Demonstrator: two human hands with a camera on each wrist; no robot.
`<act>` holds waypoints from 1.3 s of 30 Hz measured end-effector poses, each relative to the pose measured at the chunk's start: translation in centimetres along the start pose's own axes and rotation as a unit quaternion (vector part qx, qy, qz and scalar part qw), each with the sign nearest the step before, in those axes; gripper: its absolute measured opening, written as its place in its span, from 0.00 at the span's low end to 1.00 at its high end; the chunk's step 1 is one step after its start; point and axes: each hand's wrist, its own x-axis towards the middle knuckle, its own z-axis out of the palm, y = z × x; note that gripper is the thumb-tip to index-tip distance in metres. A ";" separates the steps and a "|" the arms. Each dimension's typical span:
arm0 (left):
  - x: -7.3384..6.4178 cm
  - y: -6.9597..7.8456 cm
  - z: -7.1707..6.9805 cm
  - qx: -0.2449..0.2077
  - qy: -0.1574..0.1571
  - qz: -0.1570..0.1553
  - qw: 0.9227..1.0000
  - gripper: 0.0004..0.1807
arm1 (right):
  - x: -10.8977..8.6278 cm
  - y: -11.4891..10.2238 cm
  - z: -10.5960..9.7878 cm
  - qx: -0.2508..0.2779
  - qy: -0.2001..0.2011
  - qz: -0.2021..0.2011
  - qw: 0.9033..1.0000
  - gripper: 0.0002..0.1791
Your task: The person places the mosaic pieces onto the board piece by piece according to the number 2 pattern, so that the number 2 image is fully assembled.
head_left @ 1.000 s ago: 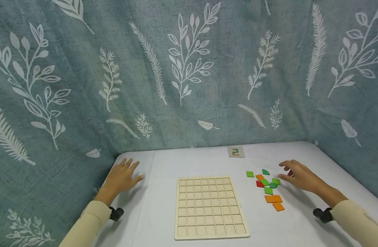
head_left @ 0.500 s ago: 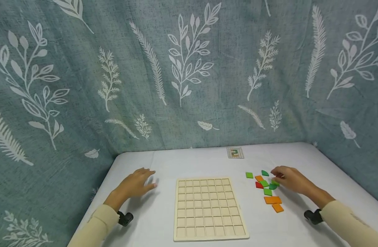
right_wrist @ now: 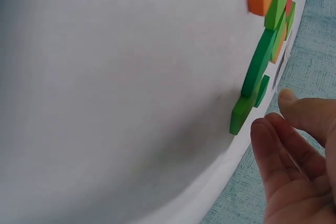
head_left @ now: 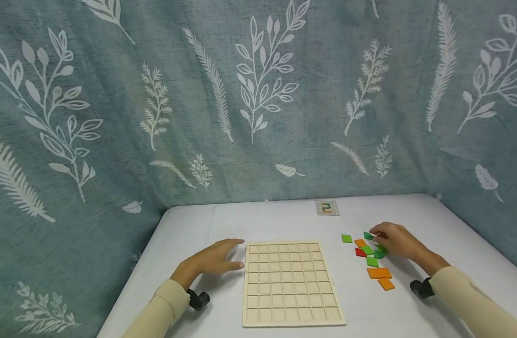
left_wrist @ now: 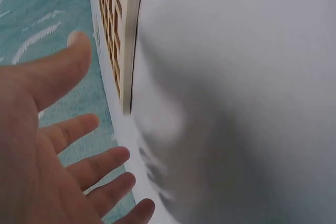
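Observation:
My left hand [head_left: 218, 258] hovers at the left edge of the cream grid board [head_left: 290, 289], fingers and thumb spread, holding nothing. In the left wrist view its fingers are straight and the board's corner [left_wrist: 127, 90] lies beyond the thumb. Over the far right side of the loose tiles is my right hand [head_left: 395, 241]. Its fingertips are right by a dark green rounded piece [head_left: 367, 235] in the head view. The right wrist view shows a gap between thumb and bent fingers, with a light green tile [right_wrist: 240, 116] lying on the table nearby.
Right of the board lie more flat pieces: a red one [head_left: 360, 252], several light green squares [head_left: 346, 238] and orange ones [head_left: 379, 273]. A small gridded card with a colored pattern [head_left: 327, 208] rests at the back. A leaf-print curtain [head_left: 258, 103] hangs behind the white table.
My left hand has moved right, up to the board's edge. The right hand has come left and in over the tiles, its fingertips now by the dark green rounded piece.

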 end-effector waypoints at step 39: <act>-1.1 0.3 3.2 -0.039 -0.067 0.022 0.997 0.63 | 2.5 0.4 1.0 -0.019 -0.044 0.011 0.999 0.14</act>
